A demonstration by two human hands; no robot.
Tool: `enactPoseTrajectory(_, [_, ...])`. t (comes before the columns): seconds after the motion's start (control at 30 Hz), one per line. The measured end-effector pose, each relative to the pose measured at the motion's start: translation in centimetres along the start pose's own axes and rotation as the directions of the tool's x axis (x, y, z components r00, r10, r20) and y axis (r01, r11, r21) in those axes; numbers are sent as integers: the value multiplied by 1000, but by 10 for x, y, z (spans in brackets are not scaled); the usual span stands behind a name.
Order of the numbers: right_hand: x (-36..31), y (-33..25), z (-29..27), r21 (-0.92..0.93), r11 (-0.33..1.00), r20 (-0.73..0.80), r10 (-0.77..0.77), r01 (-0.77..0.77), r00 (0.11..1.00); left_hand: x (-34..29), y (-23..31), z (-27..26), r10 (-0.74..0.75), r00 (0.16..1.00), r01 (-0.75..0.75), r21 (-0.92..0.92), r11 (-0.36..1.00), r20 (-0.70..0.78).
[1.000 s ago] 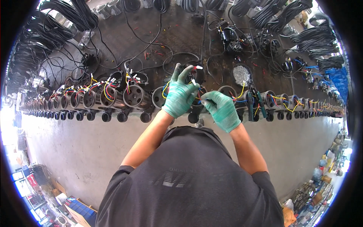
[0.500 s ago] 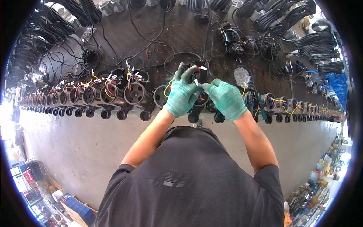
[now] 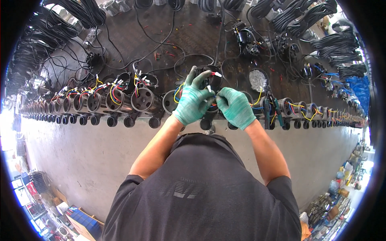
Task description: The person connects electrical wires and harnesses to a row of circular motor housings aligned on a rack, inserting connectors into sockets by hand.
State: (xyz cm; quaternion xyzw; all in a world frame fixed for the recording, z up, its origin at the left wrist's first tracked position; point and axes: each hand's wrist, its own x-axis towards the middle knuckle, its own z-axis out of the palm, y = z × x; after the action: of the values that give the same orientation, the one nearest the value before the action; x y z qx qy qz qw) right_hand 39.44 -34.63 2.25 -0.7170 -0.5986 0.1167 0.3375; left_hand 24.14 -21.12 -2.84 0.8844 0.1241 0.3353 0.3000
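Frame centre, left to right: the left gloved hand [image 3: 192, 100], whose grip I cannot determine; a white wire connector [image 3: 209, 88] beside its thumb; the right gloved hand [image 3: 237, 107], fingertips bunched, grip likewise indeterminate. Right of centre, I note green-handled pliers [image 3: 267, 113].

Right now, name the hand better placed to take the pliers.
Probably the right hand: it is closer to the pliers, while the left hand is farther away, on its other side.

Grey floor [image 3: 88, 160] (faintly marked) beside dark worktop [image 3: 197, 36]; bright glare [image 3: 9, 136] far left.
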Motion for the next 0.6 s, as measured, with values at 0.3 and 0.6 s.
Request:
enactPoseTrajectory(0.3, [-4,-12,-2,686,45,604,522,-726,603,-2,-8,1,-9,1000,9,-50,999,-8])
enactPoseTrajectory(0.6, [-2,0,-5,-249,935,-49,-271,251,961,-3,-11,4,3,999,-9,-139,990,-44])
